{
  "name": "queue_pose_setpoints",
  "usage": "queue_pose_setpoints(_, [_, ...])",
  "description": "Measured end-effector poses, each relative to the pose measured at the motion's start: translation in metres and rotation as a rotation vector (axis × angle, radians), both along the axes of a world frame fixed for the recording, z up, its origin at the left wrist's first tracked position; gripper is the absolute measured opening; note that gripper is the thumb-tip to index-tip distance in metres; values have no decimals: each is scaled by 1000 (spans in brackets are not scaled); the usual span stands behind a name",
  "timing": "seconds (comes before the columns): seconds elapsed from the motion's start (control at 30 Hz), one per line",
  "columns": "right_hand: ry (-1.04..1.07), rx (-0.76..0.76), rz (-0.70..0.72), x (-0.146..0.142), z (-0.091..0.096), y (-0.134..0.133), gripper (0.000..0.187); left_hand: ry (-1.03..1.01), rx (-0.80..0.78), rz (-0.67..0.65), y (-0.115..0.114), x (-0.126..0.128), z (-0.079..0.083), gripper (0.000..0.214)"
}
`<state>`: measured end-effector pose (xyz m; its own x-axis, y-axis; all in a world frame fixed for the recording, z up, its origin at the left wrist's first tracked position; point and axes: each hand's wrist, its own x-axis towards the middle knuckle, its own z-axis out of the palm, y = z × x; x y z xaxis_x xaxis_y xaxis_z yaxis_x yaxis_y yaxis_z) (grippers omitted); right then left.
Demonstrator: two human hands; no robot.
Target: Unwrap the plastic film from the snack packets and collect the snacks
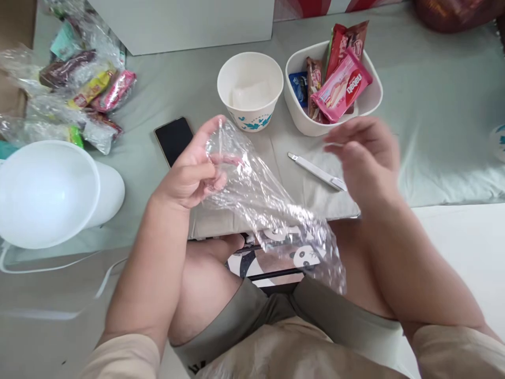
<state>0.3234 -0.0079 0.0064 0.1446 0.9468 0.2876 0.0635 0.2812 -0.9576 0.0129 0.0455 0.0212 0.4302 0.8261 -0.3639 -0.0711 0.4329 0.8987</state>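
Observation:
My left hand (pixel 193 168) is closed on the upper end of a clear crinkled plastic wrapper (pixel 268 205), which hangs down and to the right over my lap. My right hand (pixel 365 152) hovers to the right of the wrapper, blurred by motion, its fingers loosely stretched and holding nothing. It sits just in front of a white bowl (pixel 373 100) filled with snack packets, a pink wafer pack (pixel 341 87) lying on top. A white utility knife (pixel 315 171) lies on the grey-green cloth just left of my right hand.
A white paper cup (pixel 250 89) with blue print stands behind the wrapper. A black phone (pixel 173 139) lies to its left. A white bin (pixel 47 192) lies on its side at left. Bagged snacks (pixel 79 89) are piled at far left. A white box (pixel 181 23) stands behind.

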Motion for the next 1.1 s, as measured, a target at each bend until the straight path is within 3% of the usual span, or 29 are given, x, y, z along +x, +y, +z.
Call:
queue_pose_setpoints(0.13, [66, -341, 607, -36, 6, -12, 67, -11, -18, -257, -4, 8, -2, 112])
queue_pose_setpoints(0.2, [33, -503, 817, -49, 8, -16, 55, 19, 9, -283, -3, 9, -3, 106])
queue_pose_setpoints(0.27, [-23, -599, 904, -54, 9, -18, 29, 39, 74, -199, 1, 7, -7, 99])
queue_pose_setpoints(0.37, [-9, -580, 810, -51, 9, -16, 22, -21, 204, 127, 8, 2, -15, 81])
queue_pose_setpoints(0.47, [71, -496, 583, -46, 8, -12, 25, -165, 234, 376, 5, 7, -15, 53])
queue_pose_setpoints(0.57, [135, -390, 397, -48, 6, -10, 33, -200, 71, 268, -11, 26, -8, 44])
queue_pose_setpoints(0.67, [165, -361, 357, -53, 4, -10, 44, -122, -70, 59, -27, 48, -3, 65])
queue_pose_setpoints(0.73, [140, -367, 331, -53, 2, -9, 48, -16, -63, -5, -30, 56, -3, 61])
queue_pose_setpoints(0.83, [83, -366, 229, -48, -1, -8, 47, 112, 39, 119, -26, 56, -5, 47])
queue_pose_setpoints(0.97, [54, -342, 73, -41, -4, -5, 44, 119, 133, 332, -20, 48, -10, 40])
queue_pose_setpoints(1.03, [69, -319, 66, -40, -5, -5, 47, 60, 142, 347, -20, 47, -10, 42])
queue_pose_setpoints(1.1, [80, -318, 114, -41, -6, -5, 49, 3, 90, 252, -21, 49, -11, 49])
